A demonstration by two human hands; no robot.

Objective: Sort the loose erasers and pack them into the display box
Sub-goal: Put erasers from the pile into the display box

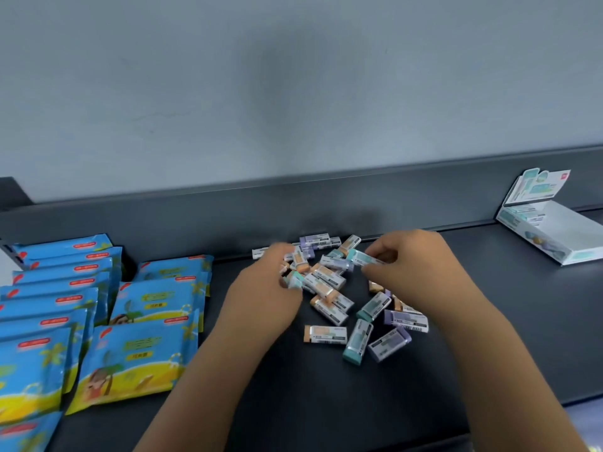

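Observation:
Several loose erasers [329,308] in orange, teal and purple sleeves lie heaped on the dark shelf [326,386]. My right hand [414,265] pinches a teal eraser [362,258] just above the back of the heap. My left hand [264,288] reaches into the heap's left side with fingers curled among the erasers; it is blurred, and whether it holds one is unclear. The white display box [561,236] stands open at the far right, its printed lid propped up and a few erasers in its back corner.
Blue and yellow snack packets [107,308] lie in overlapping rows along the left of the shelf. A raised dark back ledge [293,210] runs behind the erasers below a pale wall. Bare shelf lies between the heap and the display box.

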